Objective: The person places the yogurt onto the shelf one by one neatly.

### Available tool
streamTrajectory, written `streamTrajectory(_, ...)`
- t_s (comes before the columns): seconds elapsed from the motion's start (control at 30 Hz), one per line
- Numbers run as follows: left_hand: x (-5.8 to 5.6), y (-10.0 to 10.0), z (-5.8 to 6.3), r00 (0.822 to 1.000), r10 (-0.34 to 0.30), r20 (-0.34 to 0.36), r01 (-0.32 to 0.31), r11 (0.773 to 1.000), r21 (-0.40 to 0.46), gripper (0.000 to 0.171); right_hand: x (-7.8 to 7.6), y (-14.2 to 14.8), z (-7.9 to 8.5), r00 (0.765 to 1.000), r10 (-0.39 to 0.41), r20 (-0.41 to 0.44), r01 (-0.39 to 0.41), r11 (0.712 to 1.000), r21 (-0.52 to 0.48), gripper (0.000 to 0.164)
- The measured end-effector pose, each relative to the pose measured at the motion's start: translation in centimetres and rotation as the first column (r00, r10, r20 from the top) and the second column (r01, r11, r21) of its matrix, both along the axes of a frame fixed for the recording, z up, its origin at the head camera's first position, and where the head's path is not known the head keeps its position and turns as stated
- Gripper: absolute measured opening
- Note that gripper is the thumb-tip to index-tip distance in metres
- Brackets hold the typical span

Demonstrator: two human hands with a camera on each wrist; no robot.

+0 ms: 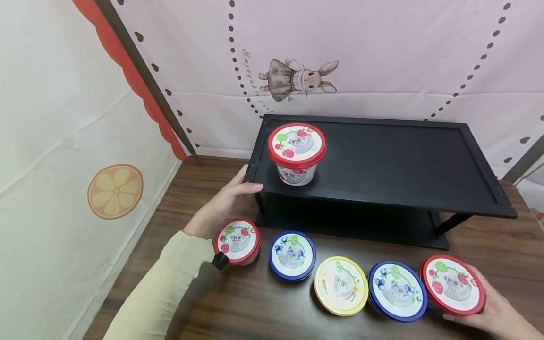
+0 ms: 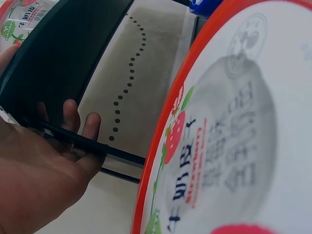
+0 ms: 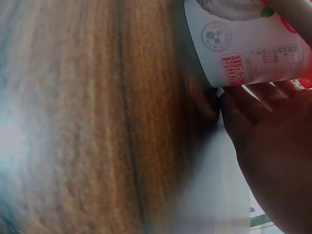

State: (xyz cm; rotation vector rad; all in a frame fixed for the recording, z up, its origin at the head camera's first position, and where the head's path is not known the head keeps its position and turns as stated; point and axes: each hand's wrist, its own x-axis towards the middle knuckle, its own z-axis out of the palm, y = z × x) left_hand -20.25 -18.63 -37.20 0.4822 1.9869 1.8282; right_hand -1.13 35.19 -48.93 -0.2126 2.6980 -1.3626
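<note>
My left hand [image 1: 225,200] grips the left front corner of a black two-tier shelf [image 1: 395,160], thumb on top. In the left wrist view its fingers [image 2: 71,114] reach beneath the shelf board. A red-lidded strawberry tub [image 1: 296,153] stands on the top board near this hand. My right hand [image 1: 493,302] holds another red-lidded tub [image 1: 456,284] at the right, its thumb and fingers around the side. In the right wrist view that white tub [image 3: 243,53] appears tipped, with fingers [image 3: 243,105] under its base.
On the brown wooden table [image 1: 238,307], in front of the shelf, a row holds a red-lidded tub [image 1: 238,241], a blue-lidded tub [image 1: 292,256], a yellow-lidded tub [image 1: 341,286] and a second blue-lidded tub [image 1: 398,291]. Printed cloth [image 1: 382,56] hangs behind.
</note>
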Motion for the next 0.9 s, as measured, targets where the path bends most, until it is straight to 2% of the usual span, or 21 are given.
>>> streamTrajectory(0.07, 0.0, 0.0, -0.1, 1.0, -0.001, 0.0, 0.001, 1.0, 0.003, 0.065, 0.0, 0.1, -0.2, 1.0, 0.009, -0.003, -0.009, 1.0, -0.019, 0.092)
streamTrajectory(0.3, 0.0, 0.0, -0.3, 1.0, -0.002, 0.008, 0.002, 1.0, 0.013, 0.064, -0.4, 0.0, 0.2, 0.994, -0.037, 0.1, 0.026, 0.994, 0.104, 0.089)
streamTrajectory(0.5, -0.1, -0.2, -0.3, 1.0, 0.007, 0.008, -0.007, 1.0, 0.006, 0.064, -0.9, -0.7, 1.1, 0.995, -0.084, 0.055, 0.076, 0.988, 0.131, 0.095)
streamTrajectory(0.67, 0.0, -0.2, -0.3, 1.0, 0.015, 0.008, -0.015, 1.0, -0.006, 0.065, -1.1, -1.2, 1.7, 0.984, -0.132, 0.116, 0.117, 0.985, 0.13, 0.096)
streamTrajectory(0.9, -0.1, 0.0, -0.2, 1.0, 0.006, -0.004, -0.006, 1.0, 0.018, 0.063, -1.6, -1.6, 2.0, 0.984, -0.153, 0.092, 0.144, 0.985, 0.1, 0.098)
